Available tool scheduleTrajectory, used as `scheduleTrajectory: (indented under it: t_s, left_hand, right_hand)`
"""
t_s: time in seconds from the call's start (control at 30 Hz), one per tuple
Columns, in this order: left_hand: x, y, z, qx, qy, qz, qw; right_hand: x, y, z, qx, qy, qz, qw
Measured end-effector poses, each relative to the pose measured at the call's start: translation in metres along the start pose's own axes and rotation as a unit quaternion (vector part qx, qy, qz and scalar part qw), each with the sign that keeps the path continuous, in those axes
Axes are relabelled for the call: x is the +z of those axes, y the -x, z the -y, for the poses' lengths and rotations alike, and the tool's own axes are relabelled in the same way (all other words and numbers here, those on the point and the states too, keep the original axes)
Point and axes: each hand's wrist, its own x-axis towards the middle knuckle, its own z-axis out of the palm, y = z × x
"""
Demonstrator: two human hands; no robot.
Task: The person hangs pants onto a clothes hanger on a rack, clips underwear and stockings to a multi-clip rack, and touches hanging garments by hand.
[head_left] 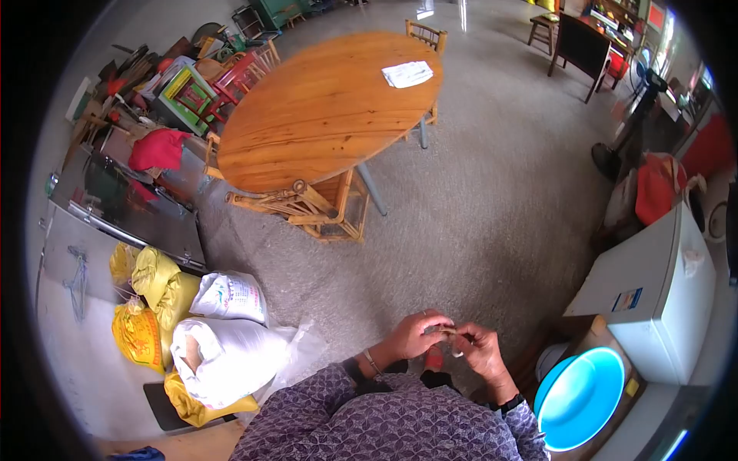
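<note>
Close in front of my body, my left hand is closed, its fingertips pinching a small thin yellow-brown piece whose kind I cannot make out. From the other side, my right hand is closed with thumb and fingers at the same piece. Something small and white shows under the right fingers, too small to name. A bracelet circles my left wrist, and a dark band sits on the right one. Below the hands, part of a reddish shoe is visible on the floor.
A round wooden table with papers stands ahead, a bamboo chair at its near side. White sacks and yellow bags lie left. At right are a blue basin and a small white fridge.
</note>
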Motion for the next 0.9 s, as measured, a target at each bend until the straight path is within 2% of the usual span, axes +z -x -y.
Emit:
scheduleTrajectory:
  t_s: [0.2,0.3,0.33,0.43,0.5,0.6,0.7,0.83,0.9]
  left_hand:
    - [0.005,0.009,0.011,0.038,-0.048,-0.042,0.997]
    - [0.006,0.022,0.015,-0.015,-0.082,-0.055,0.995]
    - [0.006,0.027,0.016,-0.007,-0.089,-0.074,0.993]
    - [0.006,0.044,0.015,0.004,-0.128,-0.123,0.984]
    - [0.003,0.053,0.011,0.003,-0.170,-0.149,0.974]
    - [-0.002,0.064,0.006,-0.009,-0.163,-0.175,0.971]
    - [0.004,0.086,0.022,-0.113,-0.131,-0.159,0.972]
    - [0.001,0.105,0.025,-0.080,-0.132,-0.240,0.959]
    - [-0.007,0.113,0.015,-0.064,-0.121,-0.262,0.955]
  right_hand:
    - [0.002,-0.003,-0.018,0.007,0.031,0.029,0.999]
    - [0.005,-0.008,-0.020,0.025,0.004,0.070,0.997]
    - [0.008,-0.010,-0.013,0.037,0.015,0.080,0.996]
    - [0.015,-0.018,-0.036,0.019,0.013,0.109,0.994]
    - [0.022,-0.022,-0.040,-0.021,0.064,0.118,0.991]
    - [0.032,-0.027,-0.033,-0.048,0.132,0.143,0.980]
    - [0.045,-0.029,-0.025,-0.038,0.174,0.171,0.969]
    - [0.064,-0.027,-0.040,-0.036,0.183,0.208,0.960]
    - [0.076,-0.023,-0.043,-0.072,0.198,0.224,0.952]
